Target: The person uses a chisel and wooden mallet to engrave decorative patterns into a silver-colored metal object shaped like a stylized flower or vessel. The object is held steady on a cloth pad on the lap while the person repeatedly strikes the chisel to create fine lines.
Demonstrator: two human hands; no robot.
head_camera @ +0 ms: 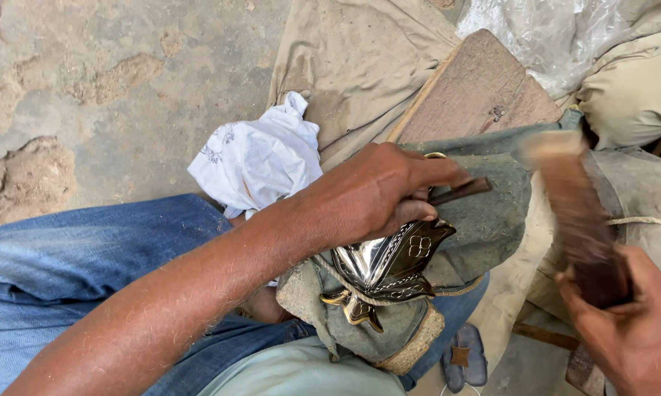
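Metal fish [389, 264] lies under left hand [374, 192]; right hand [627, 330] apart.

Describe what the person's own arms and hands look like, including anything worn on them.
Both arms are bare: no sleeve, glove, watch or ring shows on either. The left hand follows a long, hairy forearm. The right hand sits at the picture's edge, cut off near the wrist.

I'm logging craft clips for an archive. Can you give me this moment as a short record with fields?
Left hand: left hand grips a thin dark punch, tip toward the metal piece
Right hand: right hand holds a wooden mallet, raised and blurred
Metal piece: shiny, engraved, on a green cloth pad
Nearby: white bag, wooden board
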